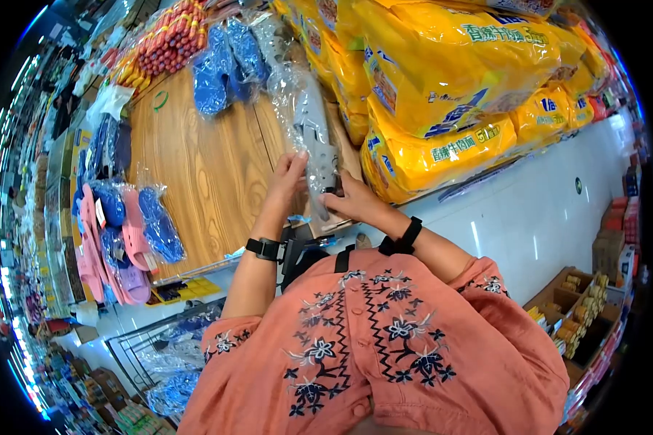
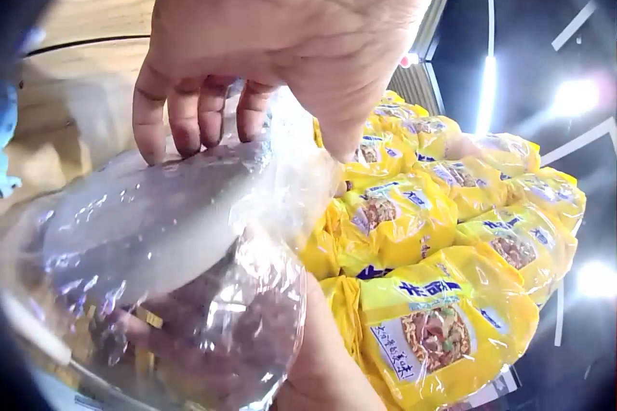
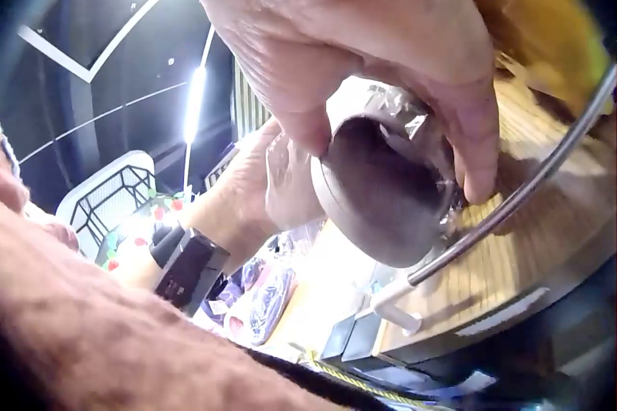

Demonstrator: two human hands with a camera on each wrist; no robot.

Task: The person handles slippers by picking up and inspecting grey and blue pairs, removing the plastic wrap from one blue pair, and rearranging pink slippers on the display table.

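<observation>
A grey slipper (image 1: 321, 167) in clear plastic wrap lies lengthwise before me near the right side of the wooden table. My left hand (image 1: 292, 174) is on its left side; in the left wrist view the bent fingers (image 2: 207, 122) and the thumb grip the shiny plastic wrap (image 2: 289, 160) with the slipper inside. From the right, my right hand (image 1: 352, 199) holds the near end, thumb on one side and fingers on the other, around the slipper's open end (image 3: 381, 199) in the right wrist view. More wrapped grey footwear (image 1: 272, 40) lies beyond.
Wrapped blue slippers (image 1: 228, 65) lie farther back beside red-wrapped sticks (image 1: 170, 36). Yellow noodle packs (image 1: 442, 80) are piled on the right. Pink slippers (image 1: 134, 232) and blue ones sit at the left edge of the wooden table (image 1: 196, 167). A metal rack (image 1: 134, 355) stands below.
</observation>
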